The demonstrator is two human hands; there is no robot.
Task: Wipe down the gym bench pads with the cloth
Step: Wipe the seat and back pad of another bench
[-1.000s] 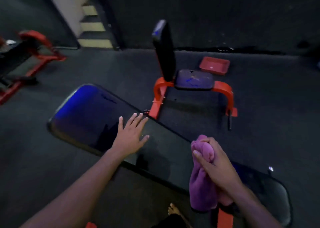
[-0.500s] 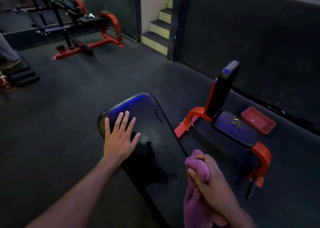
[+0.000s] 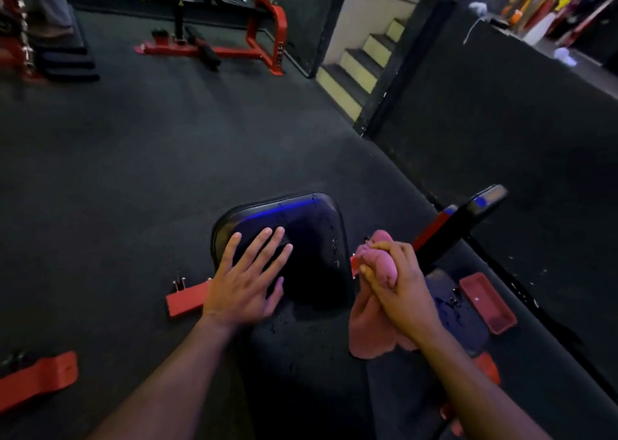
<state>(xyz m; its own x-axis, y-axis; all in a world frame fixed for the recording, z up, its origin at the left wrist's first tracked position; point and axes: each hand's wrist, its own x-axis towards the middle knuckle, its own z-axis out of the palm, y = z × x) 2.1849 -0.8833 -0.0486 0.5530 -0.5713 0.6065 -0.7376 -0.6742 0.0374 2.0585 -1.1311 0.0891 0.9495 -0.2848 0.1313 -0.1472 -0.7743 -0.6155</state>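
1. Nearest the camera, two bare forearms reach forward over the long black bench pad [image 3: 311, 262], which runs away from the viewer and ends in a rounded far edge lit by a blue reflection.
2. The left hand [image 3: 245, 281] lies palm down on the pad's left side, its fingers [image 3: 257, 247] straight and spread wide, holding nothing; small droplets glint on the pad surface near it.
3. The right hand [image 3: 398, 292] is raised just off the pad's right edge, its fingers curled tightly round a bunched pink cloth [image 3: 381, 269]. The top of the cloth bulges out above the fist and the rest hangs below the wrist.
4. Low on the left, a red frame foot [image 3: 40, 377] of the bench rests on the dark rubber floor [image 3: 133, 172]; another red foot [image 3: 185, 301] shows beside the left wrist.
5. To the right, behind the cloth hand, stands a second bench with a wet dark seat pad [image 3: 458, 319] and an upright black back pad [image 3: 468, 220], tilted in this view. A red tray [image 3: 488, 302] lies on the floor just beside that seat.
6. Farther off, red and black gym equipment [image 3: 214, 43] stands at upper left, and pale steps [image 3: 361, 62] climb beside a dark wall.
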